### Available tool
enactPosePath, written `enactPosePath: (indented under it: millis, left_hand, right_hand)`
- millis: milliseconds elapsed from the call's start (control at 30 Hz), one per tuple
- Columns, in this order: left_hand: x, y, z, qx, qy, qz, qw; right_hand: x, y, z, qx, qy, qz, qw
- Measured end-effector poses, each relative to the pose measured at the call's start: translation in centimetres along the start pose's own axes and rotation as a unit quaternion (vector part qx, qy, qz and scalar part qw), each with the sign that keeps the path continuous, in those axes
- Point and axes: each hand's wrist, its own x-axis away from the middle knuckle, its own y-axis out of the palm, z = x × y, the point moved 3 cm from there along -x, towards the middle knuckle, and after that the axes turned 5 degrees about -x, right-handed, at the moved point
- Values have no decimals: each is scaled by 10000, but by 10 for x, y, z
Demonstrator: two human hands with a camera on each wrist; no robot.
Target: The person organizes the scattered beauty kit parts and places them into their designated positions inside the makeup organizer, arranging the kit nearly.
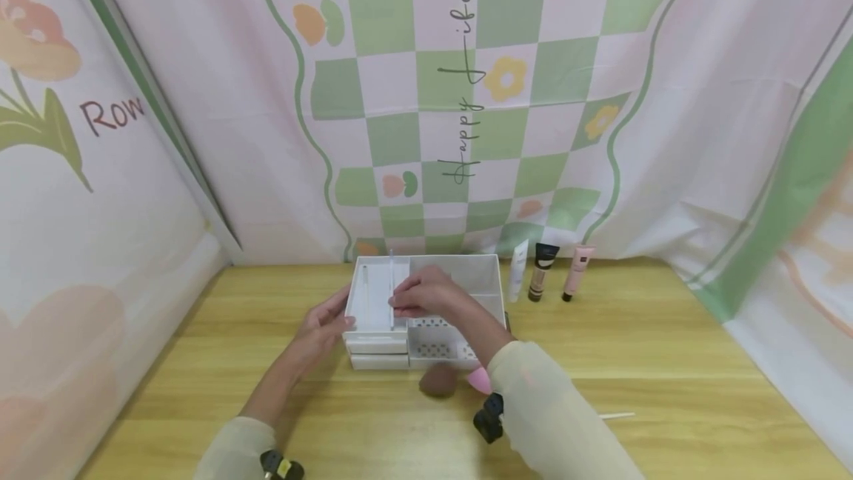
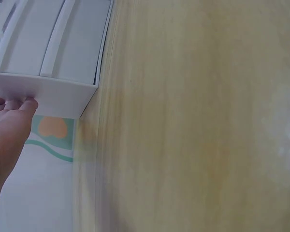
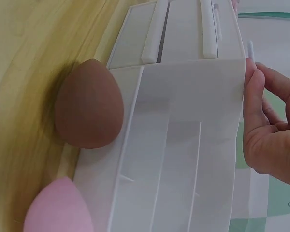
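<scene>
A white desktop organizer (image 1: 379, 361) stands on the table, with drawers at its left and compartments at its right. My right hand (image 1: 429, 292) pinches a thin white stick (image 1: 392, 272) between thumb and fingers over the organizer's left top section. Beside it, another thin stick (image 1: 365, 293) lies in that top section. My left hand (image 1: 321, 326) rests against the organizer's left side, its fingers touching the outer wall (image 2: 63, 99). At the front of the organizer sit a brown egg-shaped makeup sponge (image 3: 89, 106) and a pink makeup sponge (image 3: 60, 208).
Right of the organizer stand a white tube (image 1: 517, 272), a black-and-beige tube (image 1: 543, 272) and a pink tube (image 1: 577, 272). A thin white stick (image 1: 617, 415) lies on the wooden table (image 1: 666, 347), partly behind the right sleeve. A patterned curtain (image 1: 453, 95) hangs behind.
</scene>
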Motion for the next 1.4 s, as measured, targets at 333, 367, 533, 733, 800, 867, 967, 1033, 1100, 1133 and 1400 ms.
enactPosePath:
  millis: [333,367,533,733,800,867,967,1033,1100,1133,1400]
  left_hand:
    - [-2,-1,-1,-29,77,-110,9999]
    - [-2,-1,-2,-29,54,-89,9999]
    - [-1,-2,-3,-19,-80,-14,10000]
    - [0,-2,-4,-49,-146,-6,9999]
    - [0,-2,-3,-55,-140,-8,9999]
    - [0,-2,-3,-39,-115,-4,9999]
    - [0,-2,-2,2,-85,0,10000]
    - [0,-1,-2,22,-84,5,10000]
    - [-1,-1,-2,32,-77,1,10000]
    - [-1,-1,-2,32,-80,1,10000]
    - [0,-2,-2,-49,-147,-6,9999]
  right_hand:
    - [-6,3,-6,423,508,38,9978]
    - [-6,3,-7,419,540,24,9977]
    - [-6,4,-10,365,650,-23,9972]
    - [-6,5,-9,366,682,-9,9970]
    - [-6,5,-9,379,678,10,9970]
    - [-7,5,-9,395,664,26,9970]
    - [-7,6,-9,379,662,41,9971]
    - [-7,6,-10,390,666,60,9970]
    - [-7,7,-10,394,686,80,9968]
    - [-7,7,-10,411,696,99,9967]
    - [-7,7,-10,579,717,192,9956]
